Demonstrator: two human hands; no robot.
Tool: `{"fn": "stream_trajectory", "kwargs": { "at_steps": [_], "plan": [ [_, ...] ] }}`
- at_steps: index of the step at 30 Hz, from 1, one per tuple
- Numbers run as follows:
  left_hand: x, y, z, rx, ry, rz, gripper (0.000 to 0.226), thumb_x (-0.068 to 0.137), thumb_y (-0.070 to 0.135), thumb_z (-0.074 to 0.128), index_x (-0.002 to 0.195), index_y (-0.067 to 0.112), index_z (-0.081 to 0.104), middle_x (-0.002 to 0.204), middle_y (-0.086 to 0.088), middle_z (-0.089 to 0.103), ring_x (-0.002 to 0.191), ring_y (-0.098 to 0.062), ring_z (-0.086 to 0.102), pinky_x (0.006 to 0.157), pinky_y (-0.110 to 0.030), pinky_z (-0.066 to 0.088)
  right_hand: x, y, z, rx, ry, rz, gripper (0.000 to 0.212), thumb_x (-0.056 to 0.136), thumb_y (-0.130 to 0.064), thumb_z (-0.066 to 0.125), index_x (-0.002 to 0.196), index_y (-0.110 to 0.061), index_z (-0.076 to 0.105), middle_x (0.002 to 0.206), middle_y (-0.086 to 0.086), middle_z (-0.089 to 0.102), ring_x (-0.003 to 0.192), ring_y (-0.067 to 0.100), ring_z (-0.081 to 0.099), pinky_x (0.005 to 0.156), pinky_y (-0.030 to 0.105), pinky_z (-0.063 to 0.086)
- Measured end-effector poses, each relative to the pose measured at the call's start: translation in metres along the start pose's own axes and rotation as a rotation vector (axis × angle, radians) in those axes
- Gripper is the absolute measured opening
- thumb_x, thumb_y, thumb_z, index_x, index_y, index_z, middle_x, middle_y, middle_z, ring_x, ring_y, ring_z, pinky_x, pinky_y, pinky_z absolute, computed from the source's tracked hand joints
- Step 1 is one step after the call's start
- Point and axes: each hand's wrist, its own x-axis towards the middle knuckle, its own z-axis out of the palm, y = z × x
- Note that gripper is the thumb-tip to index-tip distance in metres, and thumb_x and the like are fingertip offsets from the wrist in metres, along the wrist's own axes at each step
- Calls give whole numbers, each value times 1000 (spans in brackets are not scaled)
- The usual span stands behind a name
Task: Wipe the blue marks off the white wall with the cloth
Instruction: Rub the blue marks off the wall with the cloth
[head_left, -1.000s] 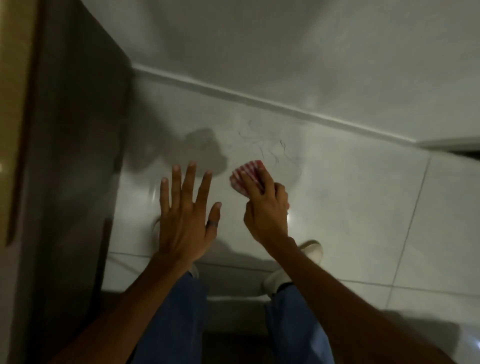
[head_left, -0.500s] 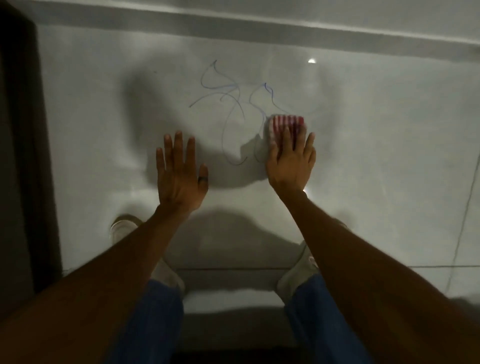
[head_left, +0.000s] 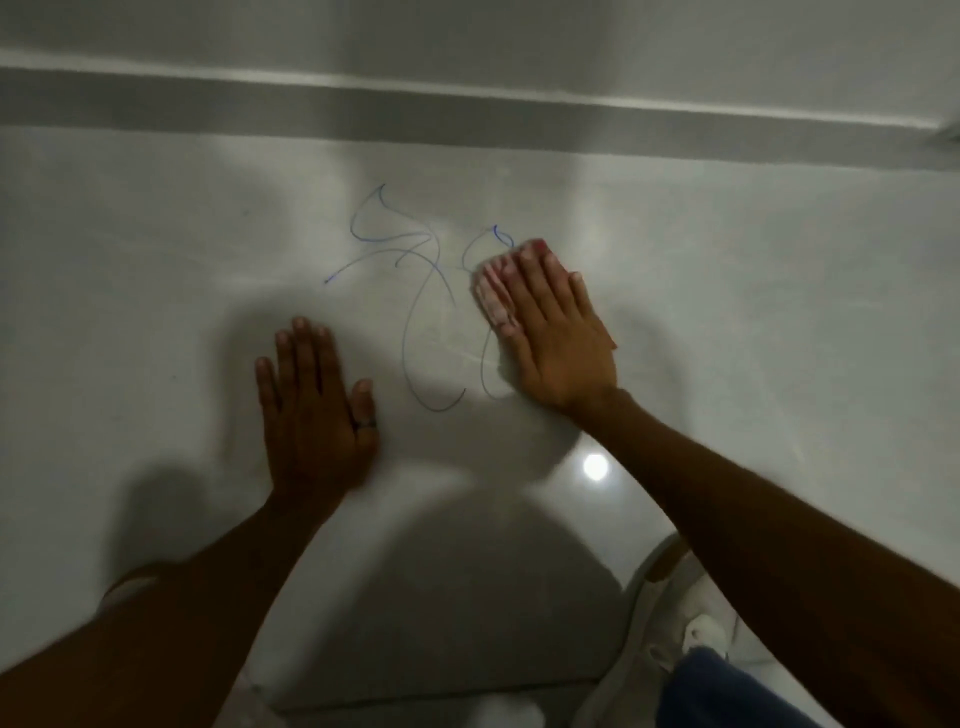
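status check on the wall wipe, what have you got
Left hand flat on wall, fingers straight. Right hand presses cloth on right edge of blue marks, most unwiped. Nothing in the way.

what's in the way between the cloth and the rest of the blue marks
Nothing visible: the cloth under the right hand touches the blue marks, and the left hand rests flat, left of them.
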Motion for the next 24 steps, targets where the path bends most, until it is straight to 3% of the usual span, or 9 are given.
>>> {"fn": "stream_trajectory", "kwargs": {
  "at_steps": [3, 4, 7, 10, 11, 14, 17, 21, 24],
  "plan": [
    [0, 1, -4, -6, 3, -13, 73, 110, 43, 30, 169, 1, 19, 178, -22, 19, 166, -38, 17, 136, -58, 13, 21, -10, -10, 61, 86, 349, 63, 114, -43, 23, 173, -22, 10, 182, 7, 4, 170, 27, -1, 137, 53, 8],
    [1, 2, -4, -12, 9, -10, 73, 110, 43, 31, 169, 1, 19, 178, -22, 19, 166, -38, 17, 136, -58, 13, 28, -21, -11, 47, 85, 373, 65, 114, -43, 22, 173, -21, 8, 182, 9, 2, 169, 29, -2, 137, 53, 7],
    [2, 2, -4, -15, 7, -6, 74, 110, 43, 32, 169, 1, 20, 178, -22, 19, 166, -38, 17, 135, -59, 14, 45, -39, -6, 13, 16, 32, 67, 111, -46, 16, 173, -21, 8, 182, 8, 1, 169, 29, -2, 138, 53, 4],
    [1, 0, -5, -23, -18, -5, 74, 110, 45, 29, 169, 1, 18, 178, -23, 19, 166, -39, 17, 135, -60, 13, 64, -56, -10, 48, 55, 309, 67, 112, -47, 17, 173, -20, 4, 182, 8, -3, 169, 27, -5, 138, 52, 2],
    [0, 1, -6, -24, -23, -3, 74, 111, 45, 28, 169, 1, 17, 177, -23, 19, 166, -40, 17, 135, -60, 13, 69, -64, -9, 29, 43, 292, 68, 112, -47, 16, 173, -19, 2, 182, 9, -5, 169, 29, -7, 138, 53, 1],
    [3, 4, -6, -38, -23, -20, 75, 110, 46, 27, 169, 1, 18, 177, -23, 19, 166, -40, 17, 135, -61, 12, 83, -73, -1, -47, -40, -96, 69, 110, -48, 13, 173, -21, 4, 182, 9, -3, 169, 29, -5, 137, 55, 5],
    [4, 3, -9, -46, -46, -21, 76, 109, 46, 28, 169, 1, 19, 178, -23, 18, 166, -40, 16, 135, -61, 12, 96, -92, -2, 3, 21, 129, 68, 113, -47, 19, 172, -18, 4, 182, 11, -2, 169, 29, -4, 138, 52, 1],
    [3, 2, -10, -53, -49, -28, 75, 110, 47, 31, 169, 2, 21, 178, -21, 19, 167, -38, 17, 136, -59, 13, 110, -127, 7, -4, -40, -105, 67, 114, -47, 24, 172, -21, 6, 182, 9, 1, 169, 29, -2, 138, 51, 1],
    [4, 3, -12, -86, -55, -35, 76, 108, 48, 33, 169, 2, 23, 178, -20, 20, 166, -37, 17, 136, -58, 13, 119, -143, 2, 23, -29, 113, 70, 113, -49, 20, 172, -17, 3, 182, 11, -3, 169, 29, -5, 138, 49, -2]
  ]
}}
